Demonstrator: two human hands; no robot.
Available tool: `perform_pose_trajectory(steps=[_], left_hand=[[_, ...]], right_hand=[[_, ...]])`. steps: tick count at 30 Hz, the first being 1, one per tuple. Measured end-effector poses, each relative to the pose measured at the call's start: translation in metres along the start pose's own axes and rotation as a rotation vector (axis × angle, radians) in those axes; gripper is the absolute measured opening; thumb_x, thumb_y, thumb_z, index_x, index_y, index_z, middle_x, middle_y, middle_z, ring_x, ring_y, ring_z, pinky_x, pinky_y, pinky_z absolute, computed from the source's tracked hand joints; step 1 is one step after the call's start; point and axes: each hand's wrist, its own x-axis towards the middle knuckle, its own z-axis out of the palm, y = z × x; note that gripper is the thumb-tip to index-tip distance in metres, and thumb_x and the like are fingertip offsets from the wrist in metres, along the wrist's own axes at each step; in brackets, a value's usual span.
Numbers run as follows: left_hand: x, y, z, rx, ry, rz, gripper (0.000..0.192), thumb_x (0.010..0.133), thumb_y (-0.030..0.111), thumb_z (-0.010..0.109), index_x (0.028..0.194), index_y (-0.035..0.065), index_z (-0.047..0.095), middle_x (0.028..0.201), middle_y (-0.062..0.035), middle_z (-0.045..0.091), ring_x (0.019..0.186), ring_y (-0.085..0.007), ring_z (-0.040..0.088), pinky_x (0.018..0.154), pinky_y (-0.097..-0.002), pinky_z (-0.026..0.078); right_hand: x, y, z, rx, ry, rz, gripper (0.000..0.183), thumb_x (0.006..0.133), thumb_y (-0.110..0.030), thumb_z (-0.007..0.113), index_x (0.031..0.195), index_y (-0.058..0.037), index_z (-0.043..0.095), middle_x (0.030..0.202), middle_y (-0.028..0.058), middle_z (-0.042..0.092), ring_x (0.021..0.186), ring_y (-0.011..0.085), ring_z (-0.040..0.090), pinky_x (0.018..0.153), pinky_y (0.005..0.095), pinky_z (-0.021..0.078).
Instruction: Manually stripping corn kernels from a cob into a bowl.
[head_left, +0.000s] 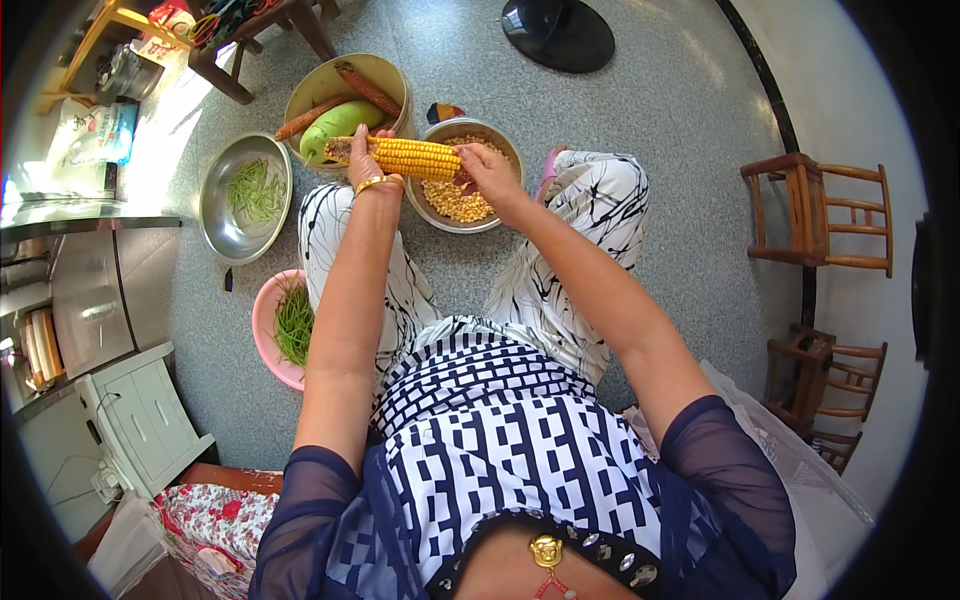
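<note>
My left hand (365, 163) is closed around the darker, partly bare end of an ear of yellow corn (416, 157). At the ear's other end, my right hand (493, 184) grips the tip with thumb and fingers. Something reddish shows under those fingers, too covered to name. Directly below the hands, a metal bowl (459, 228) holds loose corn kernels (450, 202). Beside it, a cream bucket (407, 105) contains reddish stripped cobs (369, 88) and a pale green gourd (341, 124), partly hidden by my left hand and the ear.
To the left, a steel basin (217, 225) holds cut green strips (257, 191). A pink basin (264, 345) of green beans (294, 322) stands by my left leg. A black round base (559, 34) sits ahead, wooden chairs (810, 210) along the right wall, a dark stool (300, 30) upper left.
</note>
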Motion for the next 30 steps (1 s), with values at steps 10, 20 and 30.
perform_pose_trajectory(steps=[10,20,30], left_hand=[[-0.021,-0.006,0.011,0.024,-0.125,-0.066,0.024,0.072,0.022,0.066,0.079,0.0051,0.051,0.067,-0.0075,0.056,0.064,-0.0212,0.057,0.062,-0.0331,0.050],[-0.007,0.000,0.005,-0.002,-0.009,-0.006,0.025,0.072,0.023,0.066,0.079,0.0048,0.050,0.067,-0.0078,0.056,0.063,-0.0205,0.057,0.059,-0.0322,0.050],[-0.012,-0.001,0.005,0.037,-0.067,-0.029,0.025,0.072,0.026,0.066,0.078,0.0065,0.051,0.067,-0.0077,0.057,0.064,-0.0201,0.057,0.061,-0.0337,0.049]], right_hand=[[0.007,0.010,-0.008,-0.669,0.387,-0.261,0.034,0.088,-0.032,0.037,0.077,-0.0022,0.050,0.060,0.0128,0.053,0.055,0.0204,0.058,0.045,0.0329,0.0433],[-0.001,-0.007,-0.002,0.009,-0.008,-0.024,0.029,0.087,-0.032,0.045,0.085,-0.0033,0.048,0.069,0.0035,0.054,0.055,0.0086,0.055,0.043,0.0208,0.0435],[0.000,0.002,-0.004,0.042,0.005,-0.035,0.023,0.088,-0.029,0.043,0.080,-0.0072,0.043,0.069,0.0052,0.053,0.055,0.0110,0.053,0.042,0.0235,0.0387]])
